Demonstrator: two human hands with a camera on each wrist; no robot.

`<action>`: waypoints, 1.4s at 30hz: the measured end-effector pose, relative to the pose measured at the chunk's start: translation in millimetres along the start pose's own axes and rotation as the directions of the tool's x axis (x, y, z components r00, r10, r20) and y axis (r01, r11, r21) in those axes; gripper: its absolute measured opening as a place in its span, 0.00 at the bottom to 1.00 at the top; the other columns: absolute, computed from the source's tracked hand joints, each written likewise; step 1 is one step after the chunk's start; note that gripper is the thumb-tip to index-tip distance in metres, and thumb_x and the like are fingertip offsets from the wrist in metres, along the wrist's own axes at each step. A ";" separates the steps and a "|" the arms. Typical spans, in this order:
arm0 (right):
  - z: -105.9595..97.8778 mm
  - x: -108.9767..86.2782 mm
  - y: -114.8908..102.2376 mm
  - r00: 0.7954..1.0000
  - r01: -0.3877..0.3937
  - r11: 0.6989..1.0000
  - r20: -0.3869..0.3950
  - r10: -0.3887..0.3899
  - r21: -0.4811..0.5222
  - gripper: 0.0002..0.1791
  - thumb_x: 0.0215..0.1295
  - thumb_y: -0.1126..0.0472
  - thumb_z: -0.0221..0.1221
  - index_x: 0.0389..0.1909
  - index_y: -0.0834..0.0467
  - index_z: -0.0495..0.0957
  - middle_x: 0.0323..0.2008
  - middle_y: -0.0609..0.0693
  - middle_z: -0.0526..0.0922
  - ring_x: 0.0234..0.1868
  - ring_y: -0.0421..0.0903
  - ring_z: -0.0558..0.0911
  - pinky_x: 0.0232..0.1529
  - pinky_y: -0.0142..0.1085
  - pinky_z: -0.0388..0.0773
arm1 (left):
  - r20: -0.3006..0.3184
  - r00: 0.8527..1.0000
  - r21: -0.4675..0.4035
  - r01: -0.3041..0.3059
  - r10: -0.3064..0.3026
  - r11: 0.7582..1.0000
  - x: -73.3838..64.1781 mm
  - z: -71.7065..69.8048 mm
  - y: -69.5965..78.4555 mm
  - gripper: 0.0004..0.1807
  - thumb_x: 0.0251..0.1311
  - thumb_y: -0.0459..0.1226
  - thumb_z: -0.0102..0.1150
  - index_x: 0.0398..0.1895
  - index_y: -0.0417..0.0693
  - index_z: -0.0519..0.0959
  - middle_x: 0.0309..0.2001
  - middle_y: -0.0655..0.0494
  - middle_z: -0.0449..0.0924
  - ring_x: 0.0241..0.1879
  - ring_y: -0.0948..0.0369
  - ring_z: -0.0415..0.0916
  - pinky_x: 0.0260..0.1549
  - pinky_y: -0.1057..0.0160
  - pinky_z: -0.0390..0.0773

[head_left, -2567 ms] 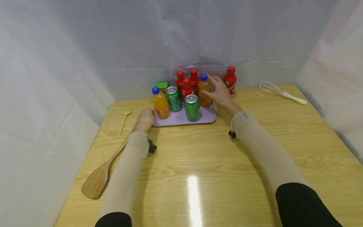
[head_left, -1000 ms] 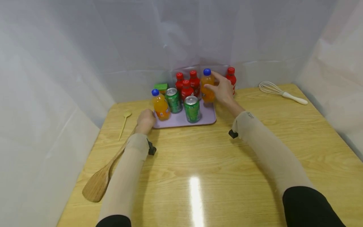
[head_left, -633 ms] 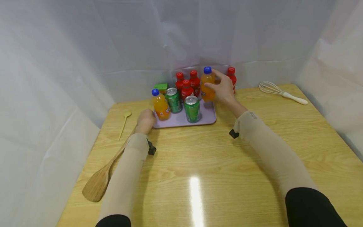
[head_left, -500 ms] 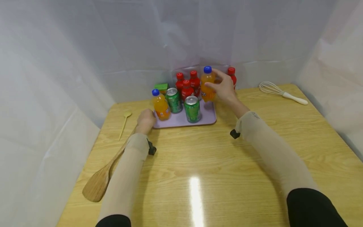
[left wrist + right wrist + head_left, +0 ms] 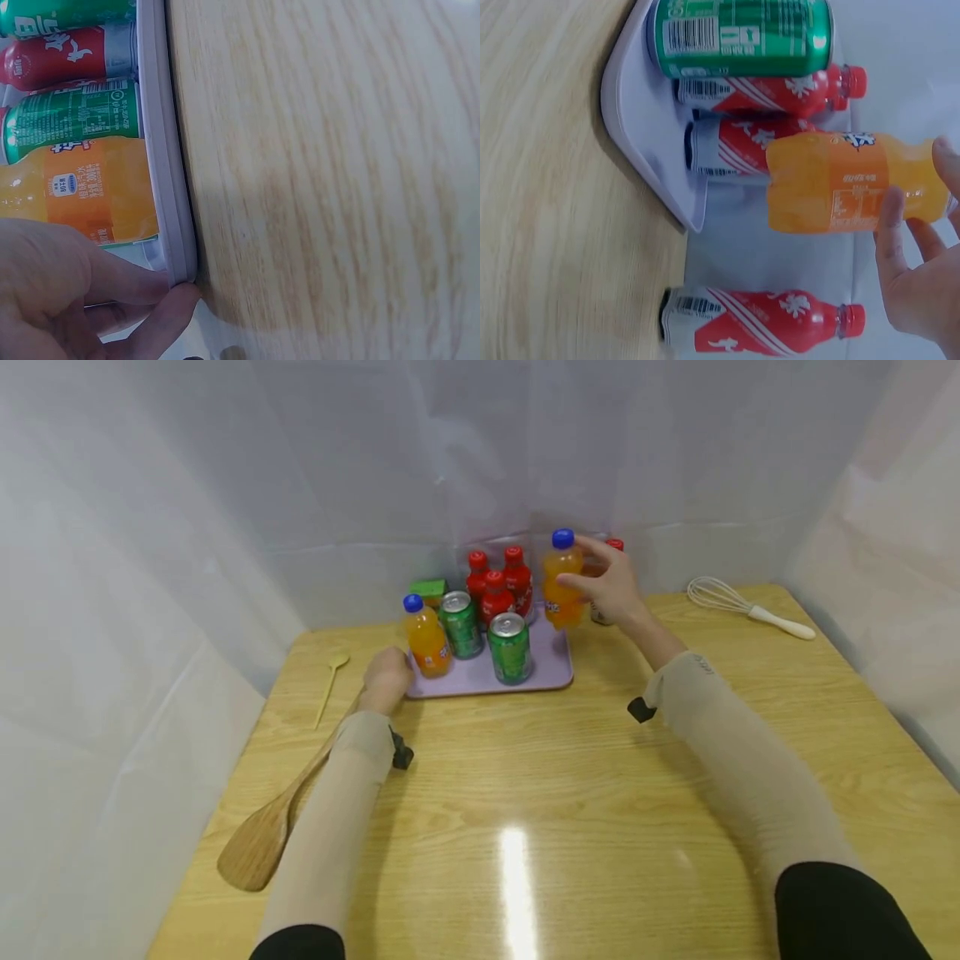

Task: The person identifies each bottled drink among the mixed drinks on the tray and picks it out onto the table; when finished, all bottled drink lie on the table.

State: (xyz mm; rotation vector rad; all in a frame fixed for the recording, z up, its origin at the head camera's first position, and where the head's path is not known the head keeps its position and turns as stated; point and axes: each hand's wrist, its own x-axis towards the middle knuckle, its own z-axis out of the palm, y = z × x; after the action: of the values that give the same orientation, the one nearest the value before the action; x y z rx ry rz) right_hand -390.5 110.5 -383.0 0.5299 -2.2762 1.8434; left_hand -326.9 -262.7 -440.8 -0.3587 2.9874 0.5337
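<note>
My right hand [image 5: 618,592] grips an orange soda bottle [image 5: 562,589] with a blue cap. In the right wrist view the bottle [image 5: 825,184] is held off the surface, near the lilac tray's right end. At the tray's [image 5: 551,670] left front corner, my left hand [image 5: 387,678] pinches the rim between thumb and fingers, as the left wrist view shows. On the tray stand another orange soda bottle [image 5: 428,639], green cans [image 5: 510,652] and several red bottles [image 5: 498,600]. One red bottle [image 5: 765,322] stands off the tray, partly hidden behind my right hand in the head view.
A wooden spatula [image 5: 255,847] lies under my left forearm, beside a yellow spoon [image 5: 327,693]. Toward the back right is a whisk [image 5: 750,607]. A green box [image 5: 429,588] sits behind the left bottle. White sheeting [image 5: 337,485] rises behind and along both sides.
My right hand has closed round the orange soda bottle, raised it off the tray and carried it to the right. The left hand and the tray stay put.
</note>
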 end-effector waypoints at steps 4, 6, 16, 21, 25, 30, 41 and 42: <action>-9.9 1.1 0.2 1.000 -0.001 1.000 0.008 0.001 0.008 0.33 0.68 0.59 0.70 0.73 0.51 0.75 0.61 0.55 0.81 0.56 0.50 0.84 0.40 0.26 0.86 | -0.002 1.000 -0.005 0.005 -0.005 1.000 -0.8 -0.1 0.5 0.10 0.70 0.32 0.51 0.40 0.37 0.82 0.45 0.40 0.84 0.42 0.49 0.78 0.40 0.52 0.81; -15.0 1.2 0.1 1.000 -0.019 1.000 0.008 0.019 0.016 0.33 0.68 0.59 0.70 0.73 0.50 0.74 0.62 0.54 0.81 0.56 0.48 0.84 0.41 0.26 0.86 | -0.002 1.000 -0.001 0.002 -0.002 1.000 -0.4 0.0 0.3 0.10 0.70 0.32 0.51 0.40 0.37 0.82 0.45 0.40 0.84 0.42 0.49 0.78 0.40 0.52 0.81; -41.2 -1.0 -0.8 0.997 -0.078 0.991 -0.010 0.080 0.106 0.36 0.65 0.61 0.72 0.74 0.52 0.73 0.56 0.40 0.82 0.47 0.35 0.85 0.35 0.29 0.87 | 0.003 1.000 0.000 -0.006 0.006 1.000 0.7 1.4 -2.0 0.10 0.70 0.33 0.50 0.40 0.37 0.82 0.46 0.39 0.84 0.43 0.48 0.78 0.43 0.50 0.82; -55.7 -2.4 -0.3 0.996 -0.083 0.988 -0.023 0.087 0.129 0.36 0.65 0.61 0.72 0.74 0.53 0.73 0.51 0.34 0.83 0.46 0.32 0.85 0.32 0.28 0.86 | 0.001 1.000 0.003 -0.016 0.016 1.000 0.6 1.3 -2.9 0.10 0.69 0.32 0.51 0.37 0.37 0.81 0.46 0.38 0.85 0.42 0.48 0.78 0.42 0.50 0.82; -66.6 -1.7 4.0 0.997 -0.068 0.979 -0.024 0.074 0.192 0.34 0.65 0.64 0.71 0.72 0.53 0.76 0.49 0.36 0.84 0.45 0.34 0.86 0.30 0.29 0.86 | -0.001 1.000 -0.003 -0.020 0.020 1.000 1.3 1.1 -3.3 0.10 0.69 0.32 0.51 0.38 0.37 0.81 0.46 0.38 0.85 0.42 0.48 0.78 0.42 0.50 0.81; -81.6 -1.8 10.8 0.995 -0.083 0.975 -0.040 0.093 0.207 0.34 0.64 0.65 0.71 0.72 0.52 0.76 0.50 0.37 0.82 0.45 0.35 0.85 0.30 0.29 0.86 | 0.004 1.000 -0.006 -0.022 0.022 1.000 2.3 0.7 -3.7 0.10 0.68 0.32 0.51 0.39 0.36 0.82 0.48 0.37 0.85 0.43 0.48 0.78 0.44 0.49 0.82; -111.5 0.1 25.8 0.978 -0.192 0.953 -0.032 0.205 0.236 0.39 0.64 0.62 0.72 0.76 0.49 0.71 0.58 0.39 0.77 0.52 0.37 0.81 0.36 0.28 0.86 | 0.023 1.000 -0.015 -0.003 0.004 1.000 0.7 -0.9 -2.3 0.12 0.69 0.32 0.53 0.47 0.35 0.83 0.53 0.37 0.84 0.51 0.44 0.81 0.55 0.44 0.83; -113.5 -0.2 27.5 0.977 -0.196 0.949 -0.030 0.209 0.245 0.39 0.64 0.63 0.72 0.76 0.49 0.71 0.57 0.39 0.77 0.51 0.37 0.81 0.36 0.29 0.87 | 0.027 1.000 -0.019 0.000 0.001 1.000 0.7 -0.8 -2.1 0.12 0.68 0.32 0.53 0.47 0.36 0.83 0.53 0.37 0.84 0.52 0.44 0.81 0.55 0.44 0.83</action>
State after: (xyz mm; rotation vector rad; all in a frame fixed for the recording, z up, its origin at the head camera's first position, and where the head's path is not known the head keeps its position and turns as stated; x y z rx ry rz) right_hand -411.2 225.4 -382.7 0.2791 -2.1536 2.2216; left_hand -327.1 -265.0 -440.8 -0.3493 2.9583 0.5623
